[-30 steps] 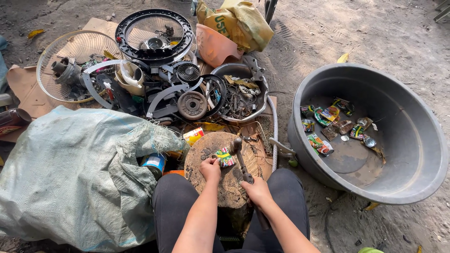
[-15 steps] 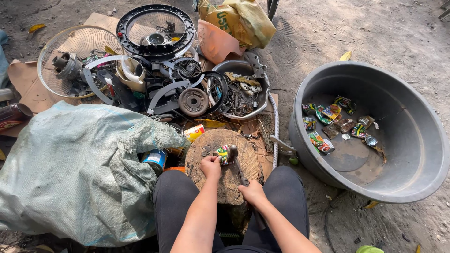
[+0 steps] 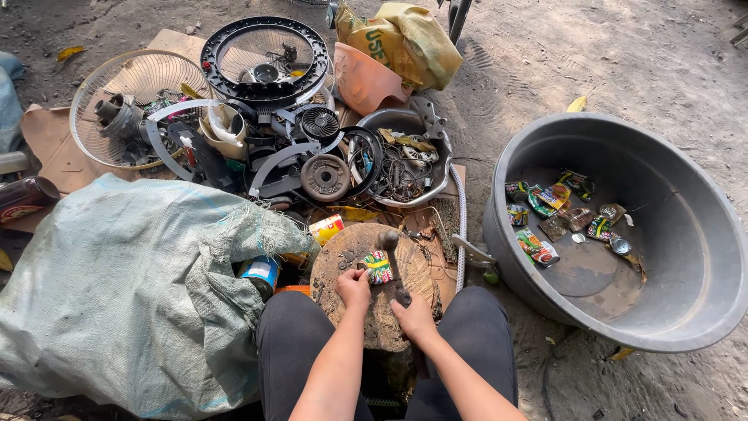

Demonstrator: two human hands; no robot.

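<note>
Thin, light metal is judged of the flattened green-and-red drink can (image 3: 379,267), pinned on the round wooden stump (image 3: 366,323) by the left hand (image 3: 353,287); a dark metal hammer (image 3: 393,265) is clenched in the right hand (image 3: 414,318). Sharp edges are best avoided.

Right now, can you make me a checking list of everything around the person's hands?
Surface: round wooden stump on bare dirt, used as a block.
Job's things: flattened colourful can lying on the stump; hammer over it.
Clutter: black fan guard, white fan guard, motor parts, metal bowl of scrap, blue can, big grey-green woven sack.
Grippers: left hand pinches the can's edge; right hand grips the hammer handle.
Cables: tangled wires inside the scrap bowl.
Surroundings: large grey basin with more flattened cans, yellow sack, cardboard.
</note>
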